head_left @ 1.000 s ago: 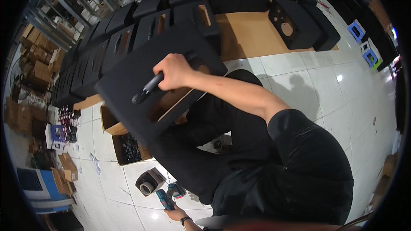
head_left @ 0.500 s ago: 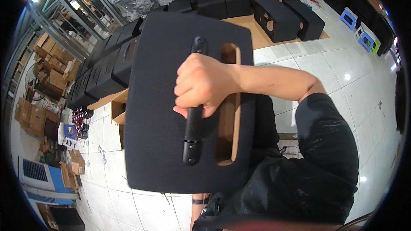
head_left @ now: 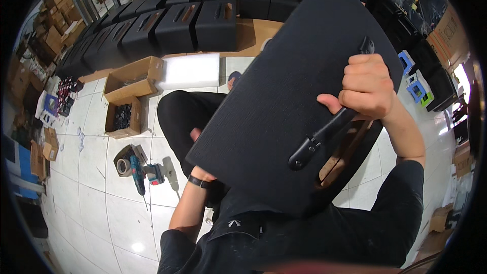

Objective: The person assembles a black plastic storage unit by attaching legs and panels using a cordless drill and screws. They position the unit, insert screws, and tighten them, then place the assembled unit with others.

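A large black speaker cabinet (head_left: 284, 91) tilts in front of me, its textured side facing up. My right hand (head_left: 368, 86) wraps round the black bar handle (head_left: 332, 127) screwed to that side, thumb along the bar. A long slot with bare wood edges (head_left: 332, 167) shows beside the handle. My left hand (head_left: 204, 173) is at the cabinet's lower left edge and grips it from beneath. Most of its fingers are hidden behind the cabinet; one fingertip shows past the edge.
Rows of black cabinets (head_left: 175, 25) stand on cardboard at the back left. Nearer are an open carton (head_left: 133, 78), a white foam block (head_left: 190, 71) and a small box of black parts (head_left: 123, 116). A cordless drill (head_left: 137, 172) lies on the tiles beside a tape roll (head_left: 123, 166).
The cabinet has swung right and tilted, with my right hand still on its handle. My left hand has come up to its lower edge. My view has shifted, bringing the drill and cartons into sight.
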Demonstrator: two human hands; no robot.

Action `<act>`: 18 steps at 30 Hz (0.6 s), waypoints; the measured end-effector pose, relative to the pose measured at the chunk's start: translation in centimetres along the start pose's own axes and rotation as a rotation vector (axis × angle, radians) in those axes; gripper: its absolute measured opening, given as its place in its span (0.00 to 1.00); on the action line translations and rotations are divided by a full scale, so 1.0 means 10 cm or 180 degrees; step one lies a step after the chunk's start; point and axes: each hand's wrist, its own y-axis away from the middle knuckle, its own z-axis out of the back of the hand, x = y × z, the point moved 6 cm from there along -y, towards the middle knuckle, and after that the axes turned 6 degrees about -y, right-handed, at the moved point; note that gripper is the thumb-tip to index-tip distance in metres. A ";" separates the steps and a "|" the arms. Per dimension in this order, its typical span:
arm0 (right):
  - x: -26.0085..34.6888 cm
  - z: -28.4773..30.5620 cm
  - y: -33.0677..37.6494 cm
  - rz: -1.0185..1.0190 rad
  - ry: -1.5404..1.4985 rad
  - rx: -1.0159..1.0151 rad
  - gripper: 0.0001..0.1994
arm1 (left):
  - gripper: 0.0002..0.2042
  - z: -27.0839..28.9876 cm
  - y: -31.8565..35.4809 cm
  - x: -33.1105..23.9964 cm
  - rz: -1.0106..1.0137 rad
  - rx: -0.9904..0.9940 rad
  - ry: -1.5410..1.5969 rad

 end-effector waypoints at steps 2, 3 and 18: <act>0.00 -0.05 0.09 -0.0027 -0.0115 0.0107 0.31 | 0.53 -0.09 -0.31 0.25 0.0234 0.0119 0.0080; -0.01 -0.10 0.16 -0.0062 -0.0189 0.0146 0.31 | 0.53 -0.10 -0.43 0.40 0.0284 0.0065 0.0195; -0.52 -0.22 0.50 0.0499 -0.0408 0.0613 0.18 | 0.47 0.24 -1.61 1.02 -0.0031 -0.0691 0.1143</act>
